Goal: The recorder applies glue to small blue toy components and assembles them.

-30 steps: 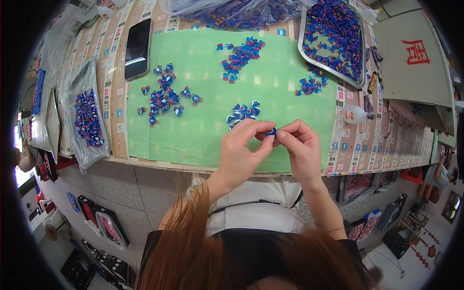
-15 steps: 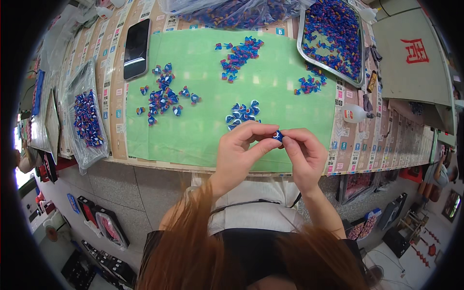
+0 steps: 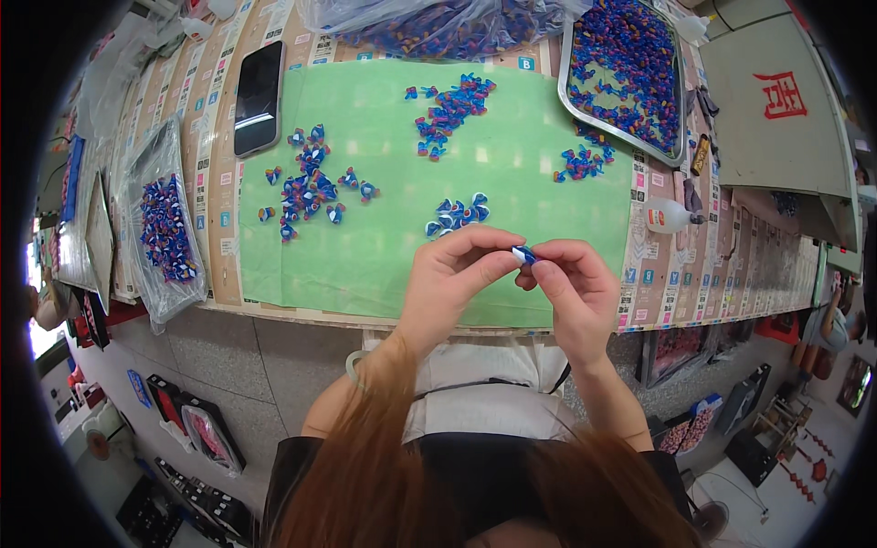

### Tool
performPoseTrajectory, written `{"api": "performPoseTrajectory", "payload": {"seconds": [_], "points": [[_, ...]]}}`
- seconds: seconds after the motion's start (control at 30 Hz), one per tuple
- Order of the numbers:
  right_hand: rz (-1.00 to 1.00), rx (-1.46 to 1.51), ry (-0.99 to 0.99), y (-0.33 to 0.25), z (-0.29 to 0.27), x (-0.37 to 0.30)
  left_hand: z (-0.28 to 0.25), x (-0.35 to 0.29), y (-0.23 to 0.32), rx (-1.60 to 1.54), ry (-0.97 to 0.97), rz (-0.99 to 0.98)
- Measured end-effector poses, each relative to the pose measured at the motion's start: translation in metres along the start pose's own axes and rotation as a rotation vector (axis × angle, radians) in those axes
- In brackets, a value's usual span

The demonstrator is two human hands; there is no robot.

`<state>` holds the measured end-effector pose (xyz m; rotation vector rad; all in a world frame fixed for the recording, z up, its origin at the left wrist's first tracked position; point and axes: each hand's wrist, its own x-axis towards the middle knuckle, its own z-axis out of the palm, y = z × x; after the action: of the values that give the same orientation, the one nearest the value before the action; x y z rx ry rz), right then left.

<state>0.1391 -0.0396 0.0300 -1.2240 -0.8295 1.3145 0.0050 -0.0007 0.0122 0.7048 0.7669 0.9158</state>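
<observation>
Between my fingertips, above the near part of a green sheet (image 3: 393,283), is a small blue-and-white plastic piece (image 3: 523,256). My left hand (image 3: 461,279) pinches it with thumb and forefinger from the left. From the right, my right hand (image 3: 578,288) pinches the same piece, its other fingers curled. Just beyond my left hand lies a small cluster of blue-and-white pieces (image 3: 457,215). Farther left are blue, white and orange pieces (image 3: 311,187) in a loose pile. Blue and reddish pieces (image 3: 452,110) form another pile at the far middle, and a few more (image 3: 585,163) lie at the right.
A metal tray (image 3: 564,78) full of blue and orange pieces stands far right, beside a white squeeze bottle (image 3: 667,216). Farther left are a phone (image 3: 259,99) and a plastic-wrapped tray (image 3: 146,151) of pieces. A clear plastic bag (image 3: 457,27) of pieces lies at the back.
The piece between my fingers has turned, so its white side now shows instead of its patterned face. Both hands stay in nearly the same place.
</observation>
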Motion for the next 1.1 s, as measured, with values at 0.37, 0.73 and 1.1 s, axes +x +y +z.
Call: {"api": "performPoseTrajectory", "payload": {"seconds": [0.37, 0.73, 1.1], "points": [[-0.099, -0.235, 0.119, 0.006, 0.011, -0.001, -0.004, -0.005, 0.003, 0.1, 0.013, -0.019], [-0.044, -0.173, -0.019, 0.015, 0.005, 0.002, 0.0, -0.016, 0.001, 0.019, 0.021, 0.133], [-0.014, -0.183, -0.106, -0.023, 0.011, -0.009, 0.008, -0.019, 0.003, 0.196, 0.06, 0.205]]}}
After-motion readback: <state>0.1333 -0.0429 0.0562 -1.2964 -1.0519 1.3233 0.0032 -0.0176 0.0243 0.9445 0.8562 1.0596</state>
